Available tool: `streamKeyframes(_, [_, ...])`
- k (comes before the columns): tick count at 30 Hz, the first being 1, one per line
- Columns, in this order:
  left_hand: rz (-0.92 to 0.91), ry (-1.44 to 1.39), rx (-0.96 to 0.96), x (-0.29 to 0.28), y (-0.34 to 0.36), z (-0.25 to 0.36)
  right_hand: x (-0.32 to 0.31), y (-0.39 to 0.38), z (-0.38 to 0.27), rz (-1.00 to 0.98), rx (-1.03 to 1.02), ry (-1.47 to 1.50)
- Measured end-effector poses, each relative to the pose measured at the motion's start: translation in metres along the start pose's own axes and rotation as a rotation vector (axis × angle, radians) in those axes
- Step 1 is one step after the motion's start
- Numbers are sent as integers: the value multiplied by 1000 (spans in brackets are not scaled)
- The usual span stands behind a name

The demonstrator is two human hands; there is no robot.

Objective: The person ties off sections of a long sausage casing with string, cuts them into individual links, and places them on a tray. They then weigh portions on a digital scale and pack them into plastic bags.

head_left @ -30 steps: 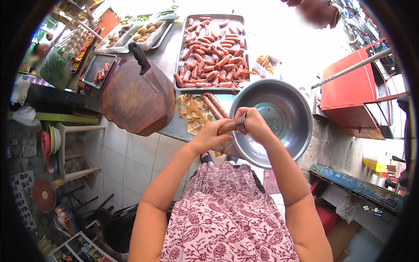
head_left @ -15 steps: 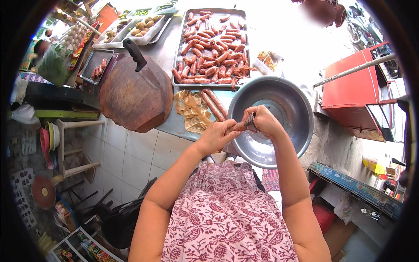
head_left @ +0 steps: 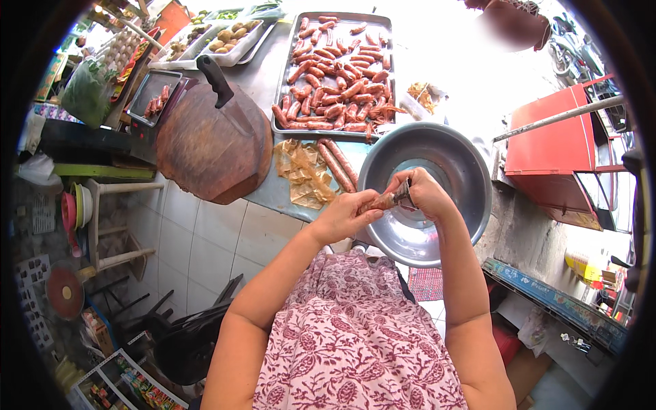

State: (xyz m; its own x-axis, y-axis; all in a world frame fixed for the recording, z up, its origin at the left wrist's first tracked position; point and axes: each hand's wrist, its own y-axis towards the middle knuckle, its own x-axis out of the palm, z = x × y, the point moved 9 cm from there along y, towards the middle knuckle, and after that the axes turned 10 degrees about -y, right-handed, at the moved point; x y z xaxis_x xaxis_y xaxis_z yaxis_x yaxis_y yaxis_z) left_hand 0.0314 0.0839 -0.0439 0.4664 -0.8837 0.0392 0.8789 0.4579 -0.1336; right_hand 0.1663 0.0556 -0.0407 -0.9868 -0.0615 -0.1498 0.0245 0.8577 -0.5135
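My left hand (head_left: 347,217) is closed round one end of a reddish sausage (head_left: 383,202), held over the left rim of a wide metal basin (head_left: 471,205). At the sausage's other end, my right hand (head_left: 429,194) grips a small dark metal tool (head_left: 408,194); its exact kind is partly hidden by my fingers. Beyond my left hand, two long pale sausages (head_left: 337,165) lie side by side on the table. Crumpled tan casing or wrapping (head_left: 301,174) is left of them. Many short red sausages fill a metal tray (head_left: 279,89) at the back.
A round wooden chopping board (head_left: 205,154) stands at left, with a black-handled knife (head_left: 217,83) on it. Behind it are a small tray (head_left: 140,102) with sausage pieces and white tubs of produce (head_left: 229,42). A red box-like stand (head_left: 547,137) is at right.
Both hands, with the sausage and tool, have shifted slightly right. My right wrist has turned a little. The rest of the view has moved only slightly with my head.
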Motion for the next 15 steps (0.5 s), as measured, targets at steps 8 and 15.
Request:
streamKeyframes(8, [-37, 188, -33, 12, 6, 8, 6, 0, -21, 82, -185, -448])
streamKeyframes(15, [-60, 123, -89, 13, 2, 0, -14, -2, 5, -52, -71, 17])
